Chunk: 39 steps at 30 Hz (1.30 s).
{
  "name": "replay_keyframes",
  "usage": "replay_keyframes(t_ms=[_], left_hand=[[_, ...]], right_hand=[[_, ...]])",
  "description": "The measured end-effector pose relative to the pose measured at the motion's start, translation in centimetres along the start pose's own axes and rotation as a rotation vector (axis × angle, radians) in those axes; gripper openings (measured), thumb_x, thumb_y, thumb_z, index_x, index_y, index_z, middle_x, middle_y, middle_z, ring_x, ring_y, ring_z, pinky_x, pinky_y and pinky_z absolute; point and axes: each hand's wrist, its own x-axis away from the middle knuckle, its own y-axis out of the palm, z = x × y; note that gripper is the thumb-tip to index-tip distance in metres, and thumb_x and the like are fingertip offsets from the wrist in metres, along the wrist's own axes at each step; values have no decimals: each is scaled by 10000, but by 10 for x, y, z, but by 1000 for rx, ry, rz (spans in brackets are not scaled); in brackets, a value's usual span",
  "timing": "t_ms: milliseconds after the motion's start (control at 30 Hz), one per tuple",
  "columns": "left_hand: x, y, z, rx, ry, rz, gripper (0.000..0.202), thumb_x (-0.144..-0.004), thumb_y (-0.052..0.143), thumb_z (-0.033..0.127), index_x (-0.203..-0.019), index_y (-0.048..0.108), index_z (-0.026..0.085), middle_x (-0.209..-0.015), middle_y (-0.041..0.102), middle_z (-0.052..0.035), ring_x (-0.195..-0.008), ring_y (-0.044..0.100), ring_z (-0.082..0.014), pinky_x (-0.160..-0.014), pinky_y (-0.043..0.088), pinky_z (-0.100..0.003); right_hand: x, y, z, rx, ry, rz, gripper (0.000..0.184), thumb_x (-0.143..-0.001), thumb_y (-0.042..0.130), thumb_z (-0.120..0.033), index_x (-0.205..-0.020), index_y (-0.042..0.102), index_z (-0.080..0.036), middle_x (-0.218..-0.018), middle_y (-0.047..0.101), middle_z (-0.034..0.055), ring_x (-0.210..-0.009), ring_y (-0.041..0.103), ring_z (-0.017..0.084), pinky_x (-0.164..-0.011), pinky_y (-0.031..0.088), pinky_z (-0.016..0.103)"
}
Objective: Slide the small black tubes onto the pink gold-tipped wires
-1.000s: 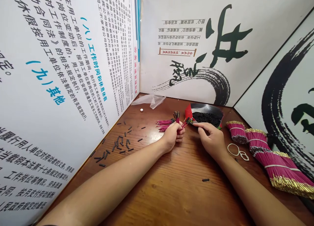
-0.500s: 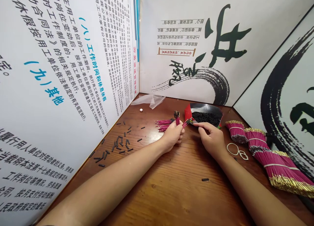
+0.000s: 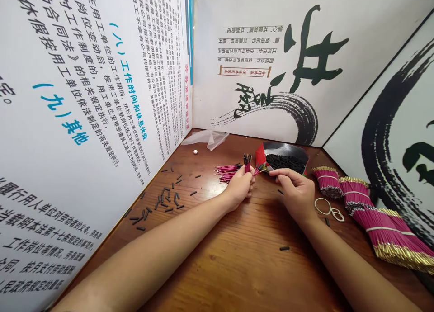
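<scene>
My left hand [image 3: 239, 190] is closed around a small bunch of magenta wires [image 3: 247, 163], which point upward with black sleeves on their ends. More wire ends fan out from its fingers toward the right. Just across from them, my right hand [image 3: 297, 192] pinches with thumb and forefinger; whatever is between the fingertips is too small to make out. Behind the left hand lies a loose pile of magenta wires [image 3: 224, 171]. A red and black open box [image 3: 259, 154] holds many short black sleeves [image 3: 286, 162] beyond my right hand.
Short black tubes [image 3: 166, 199] lie scattered on the left of the wooden table [image 3: 217, 262], with one tube [image 3: 285, 248] nearer me. Banded wire bundles [image 3: 389, 228] and rubber bands [image 3: 322, 206] sit at right. A clear plastic bag [image 3: 215, 140] rests by the panels.
My right hand has shifted slightly right, its fingertips a little farther from the box's front corner. The upright wires in my left hand have moved slightly right.
</scene>
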Motion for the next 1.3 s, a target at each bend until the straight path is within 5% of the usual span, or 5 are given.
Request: replay_keyframes(t_ms=[1300], left_hand=[[1,3,-2,-117,-23,-7,98,-782,443,118,-782,396,204,-572,294,80,-441,184,-55,-448,132,-186]], right_hand=[[1,-2,-4,22,-72,46,207,-817,519,-260,-738,705,-218,-748,698,26,-726,640,193,-701,510,331]])
